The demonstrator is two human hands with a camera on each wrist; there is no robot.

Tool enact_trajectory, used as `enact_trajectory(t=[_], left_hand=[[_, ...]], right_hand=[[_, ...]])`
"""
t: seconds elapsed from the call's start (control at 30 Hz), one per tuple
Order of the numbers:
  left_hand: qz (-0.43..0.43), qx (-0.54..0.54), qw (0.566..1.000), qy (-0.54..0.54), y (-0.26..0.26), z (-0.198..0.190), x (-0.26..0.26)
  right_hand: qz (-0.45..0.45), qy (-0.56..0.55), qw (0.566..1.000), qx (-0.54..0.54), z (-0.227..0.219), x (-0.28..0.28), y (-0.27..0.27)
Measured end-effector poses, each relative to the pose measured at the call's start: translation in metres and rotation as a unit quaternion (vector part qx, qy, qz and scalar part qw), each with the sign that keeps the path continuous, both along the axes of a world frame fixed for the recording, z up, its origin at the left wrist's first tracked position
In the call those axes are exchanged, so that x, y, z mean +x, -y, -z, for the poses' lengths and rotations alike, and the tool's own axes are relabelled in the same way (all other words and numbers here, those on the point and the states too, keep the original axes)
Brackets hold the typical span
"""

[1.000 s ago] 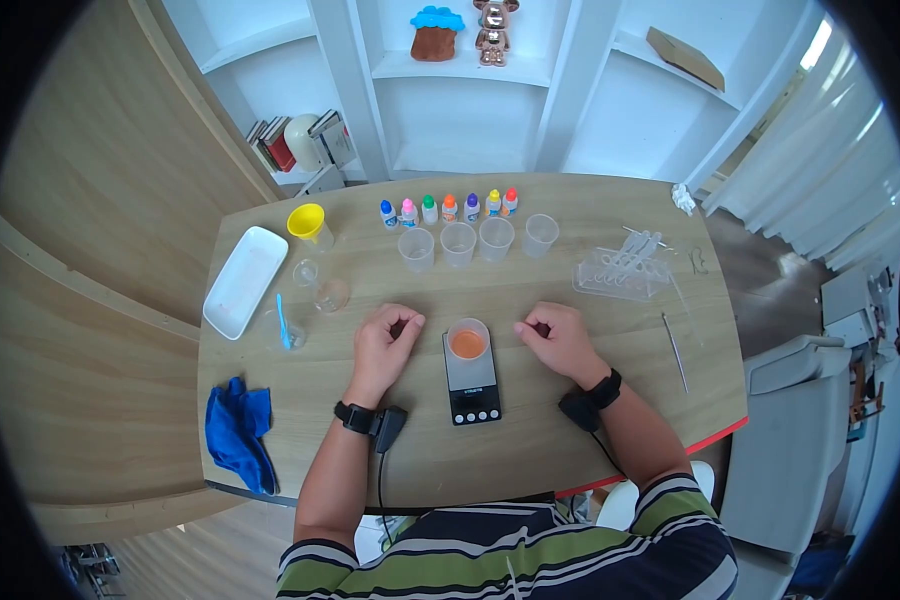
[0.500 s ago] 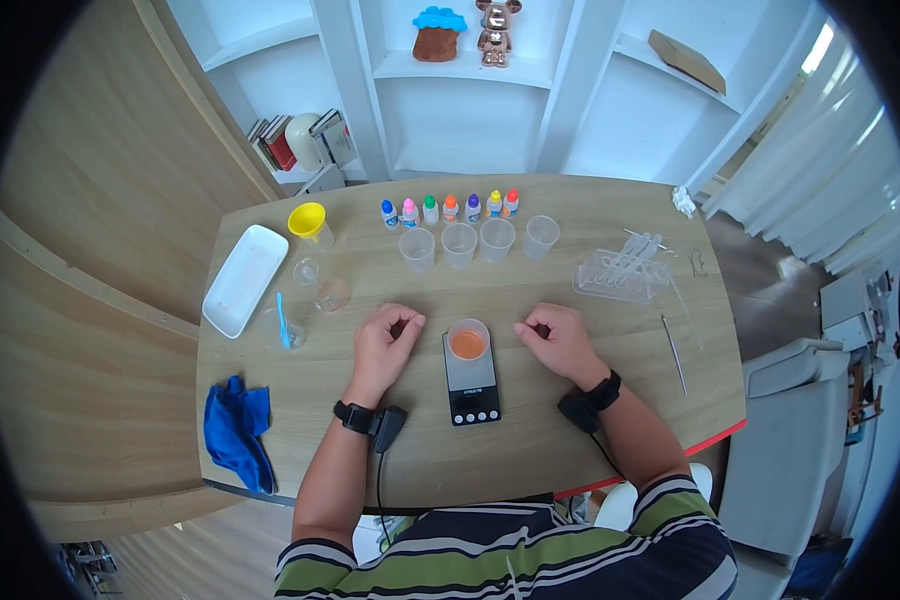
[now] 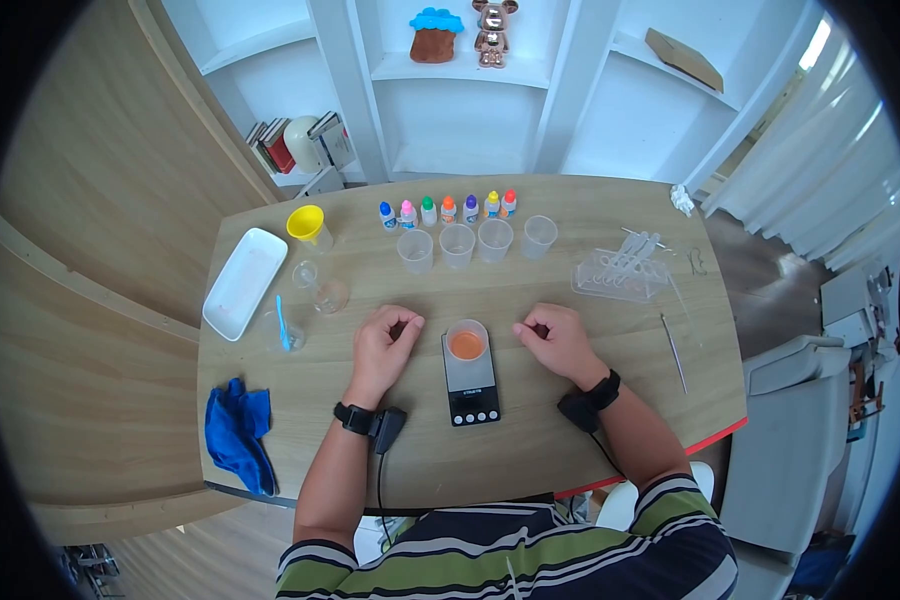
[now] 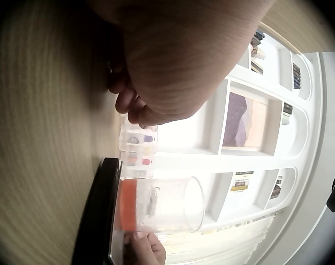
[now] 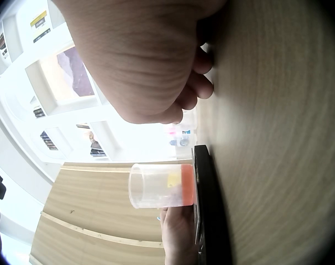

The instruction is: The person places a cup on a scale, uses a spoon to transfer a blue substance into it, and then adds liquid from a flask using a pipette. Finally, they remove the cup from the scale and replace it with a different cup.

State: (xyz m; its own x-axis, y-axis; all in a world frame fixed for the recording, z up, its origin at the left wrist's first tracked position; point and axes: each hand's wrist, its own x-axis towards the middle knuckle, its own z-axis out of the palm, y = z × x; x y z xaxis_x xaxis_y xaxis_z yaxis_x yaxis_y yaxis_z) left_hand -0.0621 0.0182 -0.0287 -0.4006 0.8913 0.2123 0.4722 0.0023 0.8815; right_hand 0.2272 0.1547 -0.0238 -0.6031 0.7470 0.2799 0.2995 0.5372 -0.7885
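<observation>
A clear cup with orange liquid (image 3: 466, 345) stands on the upper part of a black-edged digital scale (image 3: 472, 392) between the two hands. To the left of the scale, the left hand (image 3: 383, 345) rests on the table, its fingers loosely curled and holding nothing. The right hand (image 3: 555, 340) lies on the other side in a similar pose, also holding nothing and apart from the cup. In the left wrist view the orange liquid (image 4: 128, 204) fills only the cup's bottom; the right wrist view shows the same cup (image 5: 156, 186) upright on the scale.
Empty clear cups (image 3: 457, 246) stand in front of several small color-capped bottles (image 3: 449, 209). On the left are a white tray (image 3: 245, 283), a yellow-topped cup (image 3: 310, 225), glassware and a blue cloth (image 3: 238, 435). A clear rack (image 3: 620, 277) and a metal rod (image 3: 674, 353) are on the right.
</observation>
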Motion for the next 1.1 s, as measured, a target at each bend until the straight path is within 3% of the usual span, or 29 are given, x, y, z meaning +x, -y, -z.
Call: enact_trajectory(t=[1.1], left_hand=[[0.002,0.003,1.000,-0.002,-0.0002,0.0030,-0.0009]], right_hand=[[-0.001,-0.007,1.000,-0.003,0.0021,0.0001,-0.0006]])
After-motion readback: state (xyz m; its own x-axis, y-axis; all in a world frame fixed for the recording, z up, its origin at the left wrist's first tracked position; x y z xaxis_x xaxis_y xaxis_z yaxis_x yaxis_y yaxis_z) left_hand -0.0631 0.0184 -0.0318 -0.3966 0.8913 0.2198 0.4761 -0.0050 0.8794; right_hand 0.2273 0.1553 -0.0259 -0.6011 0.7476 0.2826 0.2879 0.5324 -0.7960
